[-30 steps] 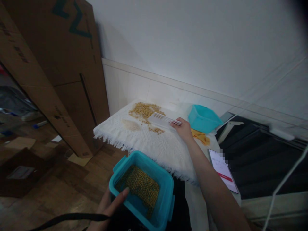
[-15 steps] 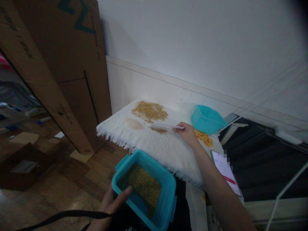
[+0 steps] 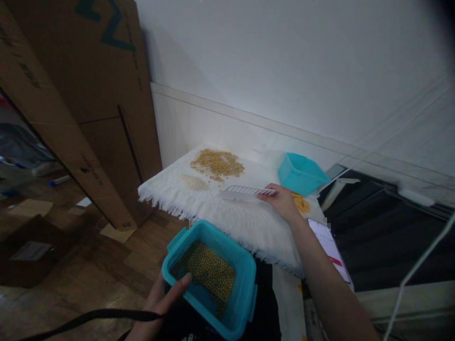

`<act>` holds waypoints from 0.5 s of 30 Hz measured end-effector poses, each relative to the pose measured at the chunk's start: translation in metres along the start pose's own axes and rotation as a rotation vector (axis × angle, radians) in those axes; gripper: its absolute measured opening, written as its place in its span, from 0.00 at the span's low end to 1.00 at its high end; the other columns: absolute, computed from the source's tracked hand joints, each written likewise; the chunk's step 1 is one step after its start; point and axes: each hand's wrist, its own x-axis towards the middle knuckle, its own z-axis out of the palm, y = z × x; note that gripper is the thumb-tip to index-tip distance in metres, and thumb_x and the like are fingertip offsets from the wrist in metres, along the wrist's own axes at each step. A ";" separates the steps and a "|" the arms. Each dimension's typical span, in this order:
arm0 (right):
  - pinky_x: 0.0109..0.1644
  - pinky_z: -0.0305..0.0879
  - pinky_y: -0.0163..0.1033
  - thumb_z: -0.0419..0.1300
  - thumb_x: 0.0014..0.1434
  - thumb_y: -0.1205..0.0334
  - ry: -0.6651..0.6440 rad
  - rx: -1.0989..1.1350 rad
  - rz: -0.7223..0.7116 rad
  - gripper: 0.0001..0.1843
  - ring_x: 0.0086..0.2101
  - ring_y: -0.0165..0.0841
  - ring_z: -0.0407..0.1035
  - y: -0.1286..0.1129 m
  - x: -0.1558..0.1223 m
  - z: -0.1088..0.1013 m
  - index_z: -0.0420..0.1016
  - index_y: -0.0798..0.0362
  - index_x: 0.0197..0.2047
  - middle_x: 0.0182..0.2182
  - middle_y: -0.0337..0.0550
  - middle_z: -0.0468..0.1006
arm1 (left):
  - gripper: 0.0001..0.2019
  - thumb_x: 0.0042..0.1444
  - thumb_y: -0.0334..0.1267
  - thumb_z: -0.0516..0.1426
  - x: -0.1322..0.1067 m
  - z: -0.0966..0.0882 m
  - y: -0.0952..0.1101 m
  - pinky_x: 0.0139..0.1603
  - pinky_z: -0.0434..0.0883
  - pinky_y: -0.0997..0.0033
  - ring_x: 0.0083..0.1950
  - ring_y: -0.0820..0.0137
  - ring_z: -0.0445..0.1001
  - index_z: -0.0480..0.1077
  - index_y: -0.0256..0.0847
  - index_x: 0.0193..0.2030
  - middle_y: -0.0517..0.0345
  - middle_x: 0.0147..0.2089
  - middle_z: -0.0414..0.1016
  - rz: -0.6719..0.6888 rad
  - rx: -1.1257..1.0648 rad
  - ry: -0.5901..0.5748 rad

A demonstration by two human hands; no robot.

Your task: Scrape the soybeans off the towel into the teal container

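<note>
My left hand [image 3: 159,303] grips the near-left side of a teal plastic container [image 3: 245,289], thumb hooked over its rim; the container is partly filled with yellow-green beans [image 3: 209,271] and sits low in front of me. My right hand [image 3: 282,201] is closed on one end of a white slotted plastic scoop [image 3: 245,191], held level just above a white fringed cloth [image 3: 231,218]. Farther back on the cloth lie a pile of tan beans [image 3: 217,163] and a small patch of pale grains [image 3: 194,182].
A second teal container [image 3: 301,174] stands at the cloth's back right, with a yellow item [image 3: 301,203] beside it. A phone [image 3: 329,248] with a lit screen lies right of my forearm. Large cardboard boxes [image 3: 88,85] lean at the left; the floor is wood.
My right hand has drawn the white scoop back from the bean pile toward me and levelled it. The left hand and teal container have stayed put.
</note>
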 end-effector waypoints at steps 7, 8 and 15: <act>0.30 0.62 0.37 0.72 0.43 0.39 0.033 -0.042 0.001 0.23 0.25 0.34 0.68 0.011 0.014 -0.001 0.76 0.50 0.26 0.23 0.38 0.78 | 0.37 0.45 0.59 0.70 0.004 0.000 -0.006 0.72 0.67 0.44 0.69 0.43 0.72 0.76 0.44 0.61 0.46 0.61 0.83 -0.027 -0.031 0.056; 0.30 0.61 0.37 0.73 0.42 0.39 0.039 -0.038 0.014 0.23 0.25 0.33 0.68 0.014 0.017 -0.003 0.76 0.50 0.27 0.22 0.38 0.78 | 0.37 0.46 0.59 0.70 0.003 0.000 -0.004 0.72 0.67 0.44 0.69 0.42 0.72 0.76 0.45 0.60 0.46 0.61 0.83 -0.034 -0.025 0.053; 0.31 0.62 0.36 0.76 0.36 0.40 0.178 0.172 0.062 0.27 0.27 0.31 0.67 0.028 0.032 -0.009 0.76 0.52 0.30 0.25 0.37 0.77 | 0.35 0.48 0.59 0.69 -0.001 0.002 0.005 0.72 0.68 0.45 0.69 0.44 0.72 0.77 0.45 0.60 0.47 0.61 0.83 -0.049 -0.001 0.049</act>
